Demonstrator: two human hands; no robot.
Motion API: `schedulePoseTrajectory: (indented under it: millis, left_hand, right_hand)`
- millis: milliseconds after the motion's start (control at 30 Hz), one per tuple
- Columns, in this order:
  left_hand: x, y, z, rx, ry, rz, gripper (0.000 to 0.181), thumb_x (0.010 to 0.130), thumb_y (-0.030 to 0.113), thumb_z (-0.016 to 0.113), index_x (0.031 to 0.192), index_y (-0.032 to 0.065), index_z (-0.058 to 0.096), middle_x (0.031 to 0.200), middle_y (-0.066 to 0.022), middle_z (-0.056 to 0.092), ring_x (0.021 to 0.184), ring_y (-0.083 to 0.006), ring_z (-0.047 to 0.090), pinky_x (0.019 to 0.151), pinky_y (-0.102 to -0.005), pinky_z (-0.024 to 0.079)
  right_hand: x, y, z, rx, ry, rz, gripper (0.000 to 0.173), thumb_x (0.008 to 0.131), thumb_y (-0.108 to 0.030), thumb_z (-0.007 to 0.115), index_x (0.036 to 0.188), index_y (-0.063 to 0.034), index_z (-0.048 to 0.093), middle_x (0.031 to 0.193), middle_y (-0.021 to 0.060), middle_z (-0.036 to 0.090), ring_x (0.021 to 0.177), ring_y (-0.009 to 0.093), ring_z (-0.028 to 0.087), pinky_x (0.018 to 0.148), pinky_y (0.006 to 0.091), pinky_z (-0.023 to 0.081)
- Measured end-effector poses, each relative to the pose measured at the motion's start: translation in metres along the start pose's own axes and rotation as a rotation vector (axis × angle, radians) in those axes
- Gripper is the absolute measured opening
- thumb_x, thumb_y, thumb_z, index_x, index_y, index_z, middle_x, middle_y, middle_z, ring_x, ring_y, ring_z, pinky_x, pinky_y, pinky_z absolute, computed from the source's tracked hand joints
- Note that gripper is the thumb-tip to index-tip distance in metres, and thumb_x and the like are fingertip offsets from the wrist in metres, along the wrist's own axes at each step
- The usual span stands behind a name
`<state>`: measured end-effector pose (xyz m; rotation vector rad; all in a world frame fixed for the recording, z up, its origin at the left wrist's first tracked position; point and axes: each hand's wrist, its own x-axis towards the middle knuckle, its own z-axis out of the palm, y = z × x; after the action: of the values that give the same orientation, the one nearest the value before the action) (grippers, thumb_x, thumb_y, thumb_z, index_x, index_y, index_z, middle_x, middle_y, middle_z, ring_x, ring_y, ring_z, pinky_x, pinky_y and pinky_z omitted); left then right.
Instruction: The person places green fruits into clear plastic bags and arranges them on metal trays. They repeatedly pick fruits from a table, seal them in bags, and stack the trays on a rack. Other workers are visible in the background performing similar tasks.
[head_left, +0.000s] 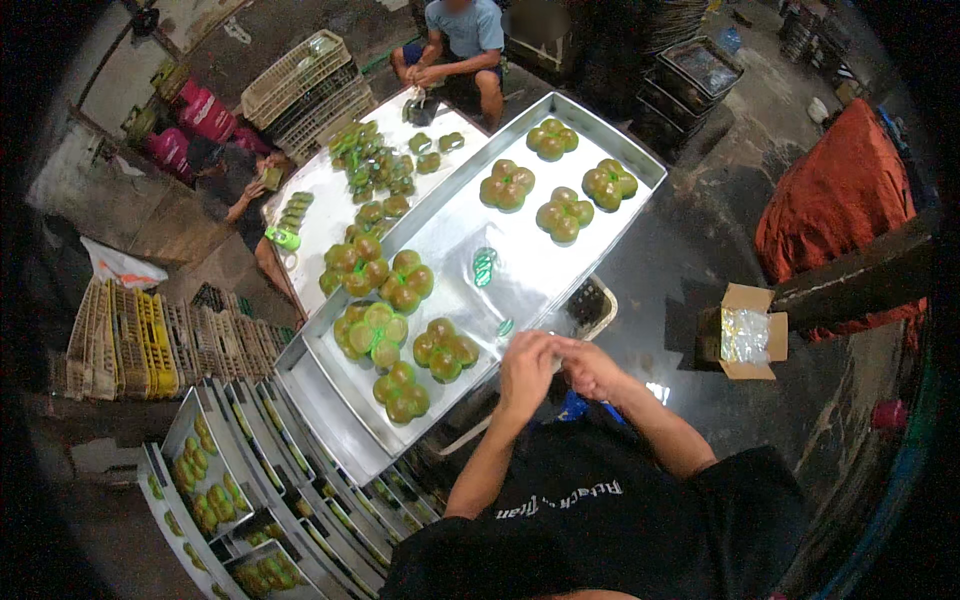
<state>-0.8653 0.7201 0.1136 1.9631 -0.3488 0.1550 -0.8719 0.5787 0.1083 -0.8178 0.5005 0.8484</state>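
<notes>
My left hand (527, 367) and my right hand (592, 369) meet at the fingertips over the near edge of a long metal tray (442, 217). Whether anything small is pinched between them cannot be seen. Green-brown rounded clusters, seemingly food pieces, lie on the tray: several at the far end, such as one cluster (565, 215), and several at the left end, such as another cluster (445, 349). Between these groups is clear plastic film with green print (484, 267). A smaller round green mark (505, 328) shows just beyond my left fingers.
Beyond the tray stands a white table (319, 217) with wrapped green packs (375, 161). Two people sit around it. Filled trays (214, 480) stand in stacks at lower left, near plastic crates (150, 345). An open cardboard box (746, 334) with clear plastic is on the floor at right.
</notes>
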Motion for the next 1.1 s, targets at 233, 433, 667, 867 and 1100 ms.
schedulePoseTrajectory:
  millis: [233, 433, 667, 867, 1100]
  left_hand:
    - [0.011, -0.009, 0.021, -1.162, 0.55, -0.317, 0.066, 0.074, 0.011, 0.057, 0.129, 0.0082, 0.019, 0.121, -0.0158, 0.035, 0.107, -0.0307, 0.04, 0.086, -0.0385, 0.038]
    - [0.017, -0.083, -0.005, -1.326, 0.982, -0.581, 0.037, 0.082, 0.022, 0.051, 0.116, 0.0118, 0.04, 0.09, -0.0043, 0.051, 0.084, -0.0201, 0.051, 0.079, -0.0406, 0.044]
    - [0.02, -0.057, -0.046, -1.281, 1.406, -0.296, 0.03, 0.078, 0.021, 0.05, 0.105, 0.0134, 0.042, 0.102, -0.0057, 0.047, 0.098, -0.0248, 0.047, 0.083, -0.0441, 0.043]
    - [0.031, -0.069, -0.031, -1.244, 1.276, -0.186, 0.043, 0.074, 0.013, 0.042, 0.117, 0.0143, 0.035, 0.109, -0.0114, 0.047, 0.097, -0.0287, 0.048, 0.083, -0.0436, 0.042]
    - [0.048, -0.041, -0.024, -1.474, 0.961, -0.243, 0.045, 0.078, 0.023, 0.042, 0.118, 0.0051, 0.037, 0.111, -0.0152, 0.046, 0.102, -0.0291, 0.046, 0.086, -0.0421, 0.038]
  right_hand:
    - [0.031, -0.04, 0.054, 0.231, -0.535, -0.623, 0.068, 0.082, -0.054, 0.032, 0.129, -0.0058, 0.021, 0.126, 0.0129, 0.035, 0.115, 0.027, 0.035, 0.095, 0.0397, 0.027]
    - [0.105, -0.097, -0.018, -1.11, 0.052, -0.389, 0.081, 0.067, -0.047, 0.062, 0.124, 0.0008, 0.03, 0.115, 0.0255, 0.043, 0.108, 0.032, 0.043, 0.09, 0.034, 0.036]
    - [0.17, -0.176, -0.069, -1.876, 0.595, -0.626, 0.062, 0.07, -0.047, 0.053, 0.121, -0.0168, 0.036, 0.116, 0.0242, 0.036, 0.097, 0.044, 0.043, 0.075, 0.0521, 0.041]
    - [0.079, -0.085, 0.076, -1.718, -0.081, -1.506, 0.031, 0.059, -0.018, 0.066, 0.088, -0.0099, 0.06, 0.108, 0.0122, 0.051, 0.094, 0.031, 0.05, 0.076, 0.0421, 0.04]
    - [0.069, -0.064, 0.085, -1.51, -0.095, -1.381, 0.037, 0.061, -0.018, 0.069, 0.092, -0.0013, 0.058, 0.11, 0.0149, 0.051, 0.099, 0.031, 0.051, 0.079, 0.0366, 0.043]
